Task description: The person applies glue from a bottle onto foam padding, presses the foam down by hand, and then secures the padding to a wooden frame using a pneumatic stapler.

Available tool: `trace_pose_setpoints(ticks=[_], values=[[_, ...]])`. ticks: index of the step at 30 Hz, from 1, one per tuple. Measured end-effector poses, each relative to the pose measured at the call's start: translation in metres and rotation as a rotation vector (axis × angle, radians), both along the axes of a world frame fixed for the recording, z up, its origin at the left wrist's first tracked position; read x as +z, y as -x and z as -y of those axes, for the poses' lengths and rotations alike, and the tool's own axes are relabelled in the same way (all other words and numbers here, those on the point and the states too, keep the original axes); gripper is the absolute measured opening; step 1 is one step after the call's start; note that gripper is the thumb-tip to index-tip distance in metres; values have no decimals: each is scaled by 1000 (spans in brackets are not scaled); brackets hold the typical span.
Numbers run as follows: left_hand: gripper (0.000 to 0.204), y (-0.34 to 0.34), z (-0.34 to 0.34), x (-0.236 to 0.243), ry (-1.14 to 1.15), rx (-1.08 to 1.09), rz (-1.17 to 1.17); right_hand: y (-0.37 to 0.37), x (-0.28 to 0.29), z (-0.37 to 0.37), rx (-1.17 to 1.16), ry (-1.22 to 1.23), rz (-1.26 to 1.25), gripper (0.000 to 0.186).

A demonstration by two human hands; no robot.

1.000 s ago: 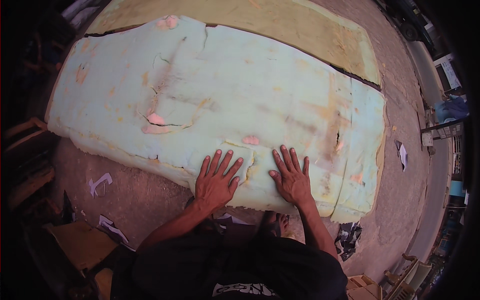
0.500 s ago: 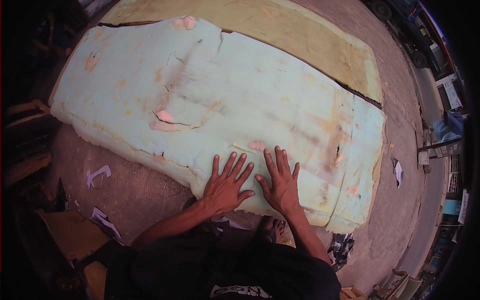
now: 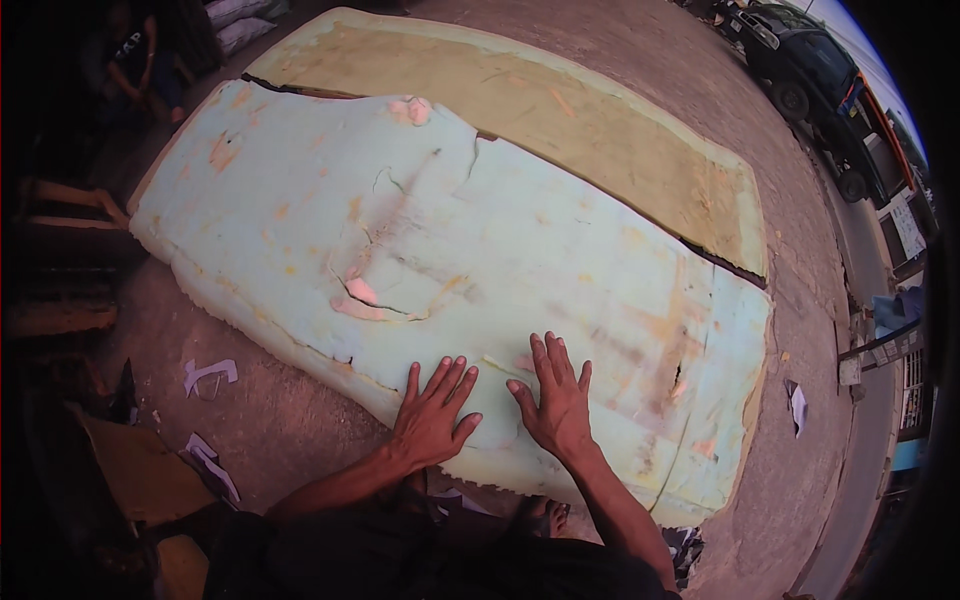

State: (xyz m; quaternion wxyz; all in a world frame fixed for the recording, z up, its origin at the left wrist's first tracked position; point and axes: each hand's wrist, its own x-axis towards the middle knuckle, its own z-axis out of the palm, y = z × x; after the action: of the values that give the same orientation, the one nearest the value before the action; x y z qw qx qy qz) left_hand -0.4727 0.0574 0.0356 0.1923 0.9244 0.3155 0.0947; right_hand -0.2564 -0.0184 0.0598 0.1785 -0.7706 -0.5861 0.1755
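A large, pale green-blue foam slab (image 3: 500,260) lies in front of me, stained brown and orange, with cracks in its surface. Pink foam patches show in it, one a lump at its far edge (image 3: 410,110), another inside a curved tear (image 3: 362,291). My left hand (image 3: 432,420) rests palm down on the near edge of the slab, fingers spread. To its right, my right hand (image 3: 558,405) lies flat on the foam with the thumb stretched out, partly covering a small pink patch. Neither hand holds anything.
Beyond the foam lies a tan panel (image 3: 450,75) with a pale border, a dark gap between them. Paper scraps (image 3: 210,375) litter the ground. Wooden pieces (image 3: 135,470) stand at left, a person (image 3: 135,65) sits far left, and a dark pickup truck (image 3: 800,75) is far right.
The view has tilted up, so slab and hands sit lower in the picture. My right hand's fingers are closer together, and it now partly covers the small pink patch.
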Motion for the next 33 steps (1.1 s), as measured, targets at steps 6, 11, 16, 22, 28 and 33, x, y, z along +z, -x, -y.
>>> trace_pose_setpoints(ticks=[6,11,16,22,28,33], values=[[56,-18,-94,12,-119,108,223,-10,-47,-39,181,53,263,73],[63,5,-269,25,-388,359,-72,-13,-11,-92,106,48,3,61],[61,-77,-377,16,-469,186,-154,-69,-32,-230,163,-382,163,52],[55,-200,-462,9,-307,150,-184,-113,-62,-361,-70,-89,269,73],[41,-163,-483,-31,-168,72,-15,-109,-75,-368,-62,-88,261,75],[35,-182,-485,-31,-240,55,79,-109,-66,-374,-45,-51,295,74]])
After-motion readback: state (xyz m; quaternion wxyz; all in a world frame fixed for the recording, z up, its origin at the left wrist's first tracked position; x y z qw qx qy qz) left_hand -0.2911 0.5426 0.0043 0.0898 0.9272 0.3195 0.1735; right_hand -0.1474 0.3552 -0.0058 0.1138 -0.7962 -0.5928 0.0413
